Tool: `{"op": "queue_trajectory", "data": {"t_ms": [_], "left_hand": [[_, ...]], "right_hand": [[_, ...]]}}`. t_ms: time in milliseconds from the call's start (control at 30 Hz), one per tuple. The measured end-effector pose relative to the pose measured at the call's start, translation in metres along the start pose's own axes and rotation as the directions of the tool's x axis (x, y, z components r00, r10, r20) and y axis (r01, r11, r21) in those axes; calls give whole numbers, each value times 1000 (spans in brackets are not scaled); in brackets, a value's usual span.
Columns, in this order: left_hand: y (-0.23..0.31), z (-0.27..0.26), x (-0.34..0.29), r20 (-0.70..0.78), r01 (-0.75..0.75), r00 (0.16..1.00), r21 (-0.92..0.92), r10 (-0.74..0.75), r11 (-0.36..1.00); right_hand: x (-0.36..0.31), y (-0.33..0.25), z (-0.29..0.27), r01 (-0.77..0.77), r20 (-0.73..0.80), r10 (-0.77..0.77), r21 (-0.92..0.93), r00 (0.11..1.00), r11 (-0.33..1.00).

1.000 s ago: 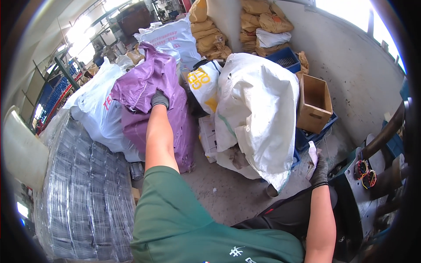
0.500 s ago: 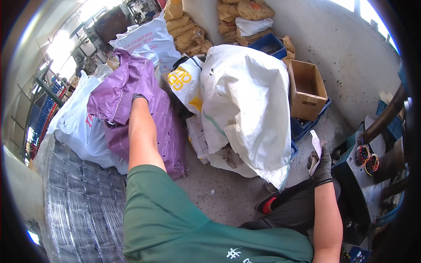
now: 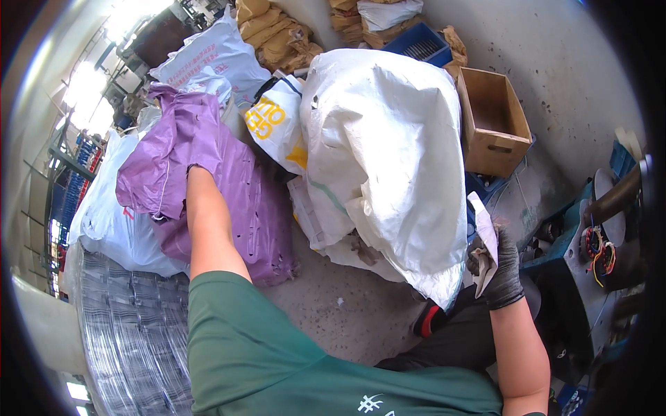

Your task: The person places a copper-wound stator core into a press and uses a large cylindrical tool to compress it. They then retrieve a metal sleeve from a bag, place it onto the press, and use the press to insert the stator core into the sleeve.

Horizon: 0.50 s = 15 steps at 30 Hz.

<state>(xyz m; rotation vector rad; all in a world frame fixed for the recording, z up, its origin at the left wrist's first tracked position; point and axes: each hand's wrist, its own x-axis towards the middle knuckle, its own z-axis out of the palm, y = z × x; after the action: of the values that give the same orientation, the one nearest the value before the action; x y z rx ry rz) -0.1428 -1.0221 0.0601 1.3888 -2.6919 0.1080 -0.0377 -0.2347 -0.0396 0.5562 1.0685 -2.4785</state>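
My left arm reaches into a large purple plastic sack (image 3: 253, 208). Only the cuff of my left hand (image 3: 197, 167) shows at the sack's folds, so its fingers are hidden. On the right, my right hand (image 3: 504, 274) wears a dark grey glove. Its fingers are closed around a thin whitish piece (image 3: 486, 239), perhaps folded paper or plastic. This hand is just right of a big white woven sack (image 3: 395, 159), whose lower corner hangs near it.
A wooden box (image 3: 496, 148) with a hand slot stands behind my right hand. Beside my left arm are pale blue bags (image 3: 114, 229) and stacked clear plastic trays (image 3: 135, 319). At right stands a machine (image 3: 576, 256) with coloured wires. Brown paper sacks (image 3: 277, 38) are piled behind.
My left hand has gone deeper into the purple sack, and less of its glove shows. My right hand has turned the whitish piece slightly toward the white sack. The view has shifted a little.
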Motion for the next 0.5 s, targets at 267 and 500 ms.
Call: {"op": "queue_trajectory", "data": {"t_ms": [267,500], "left_hand": [[3,17,7,-14,11,1000,2,-11,1000],[12,24,-2,-19,21,1000,-30,-21,999]], "right_hand": [[-17,-4,27,-63,-49,66,55,997,996],[-14,-2,28,-60,-30,62,69,998,996]]}}
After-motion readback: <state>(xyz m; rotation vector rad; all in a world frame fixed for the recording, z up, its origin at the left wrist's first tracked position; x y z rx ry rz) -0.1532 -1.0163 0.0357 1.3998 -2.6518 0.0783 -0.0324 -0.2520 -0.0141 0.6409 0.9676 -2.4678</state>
